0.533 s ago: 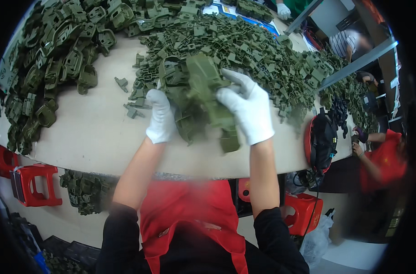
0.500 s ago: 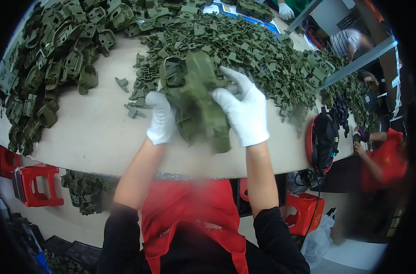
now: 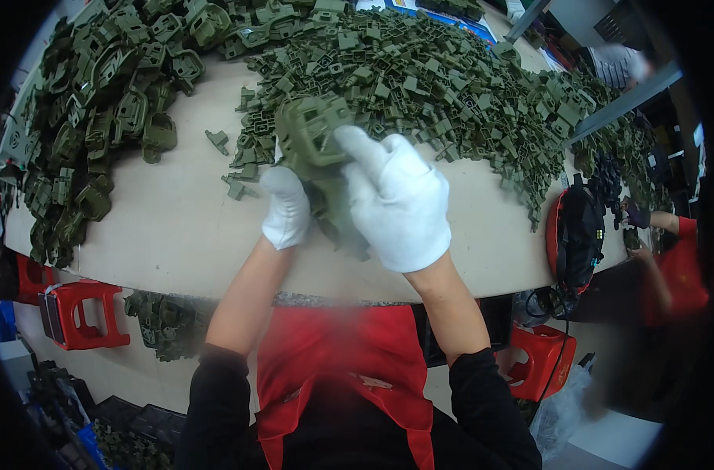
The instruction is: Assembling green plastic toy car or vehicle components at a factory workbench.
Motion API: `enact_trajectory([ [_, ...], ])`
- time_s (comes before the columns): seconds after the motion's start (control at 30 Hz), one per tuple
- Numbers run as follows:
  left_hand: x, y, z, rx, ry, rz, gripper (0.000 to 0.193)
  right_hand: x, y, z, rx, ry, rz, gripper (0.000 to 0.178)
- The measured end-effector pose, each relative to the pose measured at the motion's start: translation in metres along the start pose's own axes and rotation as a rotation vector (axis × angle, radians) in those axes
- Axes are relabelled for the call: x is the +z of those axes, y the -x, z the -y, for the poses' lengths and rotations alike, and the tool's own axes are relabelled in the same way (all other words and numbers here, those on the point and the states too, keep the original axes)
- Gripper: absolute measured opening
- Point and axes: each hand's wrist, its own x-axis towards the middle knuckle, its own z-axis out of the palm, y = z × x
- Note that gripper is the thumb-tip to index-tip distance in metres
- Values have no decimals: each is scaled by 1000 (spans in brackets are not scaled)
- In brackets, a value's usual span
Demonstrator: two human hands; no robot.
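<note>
- Smooth, pale tabletop (image 3: 157,235)
- Jumbled heap (image 3: 420,78) of angular olive pieces
- Moulded olive part (image 3: 310,129), window-like openings, held above the tabletop
- White-gloved right hand (image 3: 400,200), curled against it; pinching, cannot tell
- White-gloved left hand (image 3: 286,207), clasping its left side

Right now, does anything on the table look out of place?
One small green plastic piece does: it lies alone on the smooth pale tabletop, just outside the heap of small green parts. I can't spot damage, though white-gloved fingers partly hide the green plastic shell.
</note>
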Motion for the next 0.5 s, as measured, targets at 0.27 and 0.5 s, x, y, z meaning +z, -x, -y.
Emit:
enact_trajectory([
  [0.27, -16, 0, 28, 152, -4, -102, 82, 20, 0, 5, 58, 74, 43, 29],
  [0.5, -24, -14, 16, -8, 283, -113, 45, 15, -24, -46, 560, -899, 381, 45],
])
